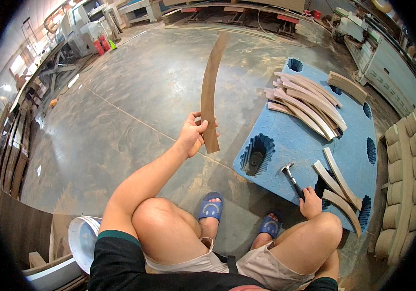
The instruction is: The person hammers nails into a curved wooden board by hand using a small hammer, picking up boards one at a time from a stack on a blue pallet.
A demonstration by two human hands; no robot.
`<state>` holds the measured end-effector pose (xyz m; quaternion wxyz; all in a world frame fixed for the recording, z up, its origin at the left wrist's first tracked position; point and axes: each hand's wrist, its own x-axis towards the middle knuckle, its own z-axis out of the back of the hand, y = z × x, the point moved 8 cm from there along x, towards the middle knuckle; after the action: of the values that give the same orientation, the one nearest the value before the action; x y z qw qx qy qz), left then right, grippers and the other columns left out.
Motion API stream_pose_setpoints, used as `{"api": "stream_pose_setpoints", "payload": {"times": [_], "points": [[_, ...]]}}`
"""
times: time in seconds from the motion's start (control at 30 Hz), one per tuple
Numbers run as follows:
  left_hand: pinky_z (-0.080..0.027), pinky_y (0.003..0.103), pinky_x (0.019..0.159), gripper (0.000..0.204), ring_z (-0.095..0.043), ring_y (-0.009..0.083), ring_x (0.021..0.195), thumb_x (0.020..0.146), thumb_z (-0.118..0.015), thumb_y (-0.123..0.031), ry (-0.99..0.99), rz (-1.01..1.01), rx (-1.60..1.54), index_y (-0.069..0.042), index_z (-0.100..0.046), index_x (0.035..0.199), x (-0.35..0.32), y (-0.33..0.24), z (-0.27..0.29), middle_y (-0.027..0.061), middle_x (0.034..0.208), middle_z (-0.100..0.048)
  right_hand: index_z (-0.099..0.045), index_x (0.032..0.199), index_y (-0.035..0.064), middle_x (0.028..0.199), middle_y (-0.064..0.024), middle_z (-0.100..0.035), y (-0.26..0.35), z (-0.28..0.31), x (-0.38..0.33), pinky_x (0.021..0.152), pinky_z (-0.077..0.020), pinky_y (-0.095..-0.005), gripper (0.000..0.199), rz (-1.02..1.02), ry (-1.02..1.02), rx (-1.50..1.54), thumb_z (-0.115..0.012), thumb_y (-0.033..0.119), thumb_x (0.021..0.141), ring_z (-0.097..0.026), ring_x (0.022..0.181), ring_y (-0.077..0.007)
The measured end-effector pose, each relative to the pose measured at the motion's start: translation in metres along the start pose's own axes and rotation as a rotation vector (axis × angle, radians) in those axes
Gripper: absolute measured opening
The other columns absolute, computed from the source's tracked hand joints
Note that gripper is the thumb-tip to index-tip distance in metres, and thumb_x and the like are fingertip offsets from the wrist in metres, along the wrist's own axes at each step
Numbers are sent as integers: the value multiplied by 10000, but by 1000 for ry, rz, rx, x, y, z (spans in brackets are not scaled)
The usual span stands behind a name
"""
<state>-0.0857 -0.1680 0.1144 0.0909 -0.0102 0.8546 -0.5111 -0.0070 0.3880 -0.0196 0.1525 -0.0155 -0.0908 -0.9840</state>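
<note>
Left hand (192, 137) clasps curved wood strip (210, 92) upright, best sighted steadily; right hand (310, 202) closed on hammer (292, 179), seemingly resting on blue pallet (310, 145)

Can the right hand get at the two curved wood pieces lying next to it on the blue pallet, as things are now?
Probably not at once: the right hand is shut on the hammer. The curved wood pieces lie uncovered close beside it.

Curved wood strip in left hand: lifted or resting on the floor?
Lifted. The left hand grips the wood strip near its lower end, clear of the floor.
</note>
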Motion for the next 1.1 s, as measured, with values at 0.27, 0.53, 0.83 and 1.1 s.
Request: {"api": "stream_pose_setpoints", "payload": {"times": [0.27, 0.53, 0.83, 1.1], "points": [[-668, 613, 1092, 393, -709, 345, 1310, 1204, -513, -71, -8, 4, 7, -105, -363, 1565, 0, 1, 0, 209, 1494, -615, -671, 1399, 71, 1475, -151, -629, -3, -2, 1, 990, -624, -518, 507, -24, 36, 17, -838, 170, 930, -679, 1323, -379], [-665, 612, 1090, 412, -719, 334, 1305, 1185, -557, -45, -17, -11, 9, -102, -386, 1555, 1, -2, 7, 208, 1456, -648, -672, 1413, 69, 1467, -152, -638, -8, -9, 0, 986, -625, -520, 522, -8, 26, 10, -842, 176, 931, -684, 1315, -381], [-604, 419, 1029, 357, -681, 201, 1167, 1144, -619, 9, -137, -149, 192, -83, -523, 1476, -1, -15, 33, 107, 1355, -676, -707, 1378, 74, 1418, -139, -667, -4, 2, -3, 970, -633, -494, 474, 22, 9, 34, -853, 155, 934, -721, 1257, -372], [-560, 384, 1003, 340, -650, 179, 1150, 1130, -622, 14, -198, -309, 389, -67, -588, 1459, -4, -24, 33, 92, 1364, -679, -702, 1434, 86, 1511, -157, -652, -12, -4, 0, 1048, -618, -503, 502, -32, 84, 34, -839, 161, 957, -721, 1274, -400]]}}
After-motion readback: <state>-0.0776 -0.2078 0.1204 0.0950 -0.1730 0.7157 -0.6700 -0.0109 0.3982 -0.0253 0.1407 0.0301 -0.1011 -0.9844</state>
